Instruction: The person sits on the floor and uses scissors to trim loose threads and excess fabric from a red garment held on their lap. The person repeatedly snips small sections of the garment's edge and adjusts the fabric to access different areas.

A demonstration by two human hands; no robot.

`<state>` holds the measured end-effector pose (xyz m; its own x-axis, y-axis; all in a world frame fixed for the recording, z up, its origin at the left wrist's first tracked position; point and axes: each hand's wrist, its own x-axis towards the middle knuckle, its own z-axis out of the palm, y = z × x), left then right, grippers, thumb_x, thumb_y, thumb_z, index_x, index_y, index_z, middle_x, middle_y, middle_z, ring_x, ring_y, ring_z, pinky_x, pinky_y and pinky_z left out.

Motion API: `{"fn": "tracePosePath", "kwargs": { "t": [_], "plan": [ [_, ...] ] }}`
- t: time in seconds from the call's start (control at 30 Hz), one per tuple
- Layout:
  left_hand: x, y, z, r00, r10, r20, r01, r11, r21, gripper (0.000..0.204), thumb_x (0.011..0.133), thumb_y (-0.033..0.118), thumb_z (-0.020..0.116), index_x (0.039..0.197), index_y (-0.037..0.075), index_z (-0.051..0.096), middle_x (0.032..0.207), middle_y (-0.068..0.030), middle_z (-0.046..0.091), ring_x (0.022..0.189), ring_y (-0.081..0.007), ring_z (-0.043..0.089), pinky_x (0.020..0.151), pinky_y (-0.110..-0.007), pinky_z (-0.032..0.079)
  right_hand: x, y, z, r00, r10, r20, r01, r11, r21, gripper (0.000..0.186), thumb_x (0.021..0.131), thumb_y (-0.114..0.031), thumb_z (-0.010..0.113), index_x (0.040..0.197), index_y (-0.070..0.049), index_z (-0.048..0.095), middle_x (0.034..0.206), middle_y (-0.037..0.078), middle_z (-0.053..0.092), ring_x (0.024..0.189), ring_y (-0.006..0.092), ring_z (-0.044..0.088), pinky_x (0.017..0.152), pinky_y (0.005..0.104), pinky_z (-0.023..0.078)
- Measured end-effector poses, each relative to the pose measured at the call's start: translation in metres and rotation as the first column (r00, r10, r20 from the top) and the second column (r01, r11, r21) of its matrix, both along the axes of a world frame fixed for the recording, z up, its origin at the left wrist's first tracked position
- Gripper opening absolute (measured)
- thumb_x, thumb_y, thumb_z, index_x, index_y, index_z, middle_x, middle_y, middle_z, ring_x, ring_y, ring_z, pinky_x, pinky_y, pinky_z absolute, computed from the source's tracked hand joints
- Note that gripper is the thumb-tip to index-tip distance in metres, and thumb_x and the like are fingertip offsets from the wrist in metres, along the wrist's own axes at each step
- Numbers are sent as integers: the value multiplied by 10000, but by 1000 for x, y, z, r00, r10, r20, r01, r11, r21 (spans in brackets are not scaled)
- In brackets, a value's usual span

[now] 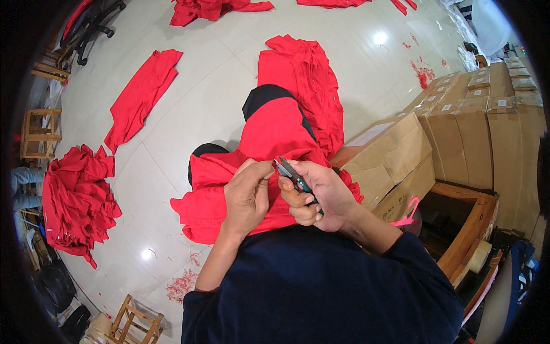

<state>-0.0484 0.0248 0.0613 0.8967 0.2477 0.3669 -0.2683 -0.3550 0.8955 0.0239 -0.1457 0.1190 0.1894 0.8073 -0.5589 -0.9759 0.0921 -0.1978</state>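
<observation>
A red garment (269, 137) lies across my lap and knees, over dark cloth. My left hand (247, 192) is closed in a pinch, with a bit of the red fabric at its fingertips. In my right hand (323, 192) is a pair of small thread snips (299, 179) with dark green handles and metal blades. The blade tips point up and left, right beside my left fingertips. Exactly what lies between the blades is too small to tell.
A pile of red garments (80, 200) sits on the floor at left, beside a single red piece (143, 97). More red cloth (303, 80) lies ahead of my knees. Cardboard boxes (389, 160) and a wooden frame (467, 229) stand close on my right. Red thread scraps (182, 285) litter the floor.
</observation>
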Motion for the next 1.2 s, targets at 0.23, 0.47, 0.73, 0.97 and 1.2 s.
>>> {"fn": "tracePosePath", "kwargs": {
  "t": [0.23,0.47,0.73,0.97,1.2],
  "plan": [
    [4,0,18,980,90,-177,-89,996,17,41,1047,31,600,1036,-8,598,841,-42,635,723,-72,522,642,-233,438,-12,0,2,740,84,667,184,929,-321,261,1105,-277,523,1164,-24,555,705,-16,505,575,55,452,515,229,346],
    [8,-4,21,978,99,-184,-105,994,-22,63,1048,56,617,1037,-4,602,842,-59,641,714,-96,569,638,-243,465,-12,-4,-14,-367,440,820,608,781,-147,335,902,-131,806,1143,3,615,946,148,732,772,257,761,597,348,573],
    [6,-8,27,978,101,-184,-91,994,61,46,1022,17,633,1045,-14,608,840,-124,652,680,-199,649,624,-303,518,-11,2,-8,-436,511,741,630,761,-154,305,848,-139,837,1086,-33,678,868,104,707,692,252,726,546,350,545],
    [7,-7,19,994,101,-37,-92,976,198,62,986,-15,655,1037,-18,620,866,-125,664,697,-203,609,633,-321,503,-10,0,-10,-442,524,728,644,750,-149,277,850,-141,835,1050,-29,680,844,108,708,695,265,726,555,357,550],
    [9,-7,22,997,80,22,-83,970,228,141,925,-68,687,1041,-21,622,830,-138,636,710,-280,601,636,-381,497,-6,-1,-4,-415,512,752,632,757,-167,284,846,-133,835,1049,-22,670,868,131,717,715,274,735,573,359,562]
  ]
}}
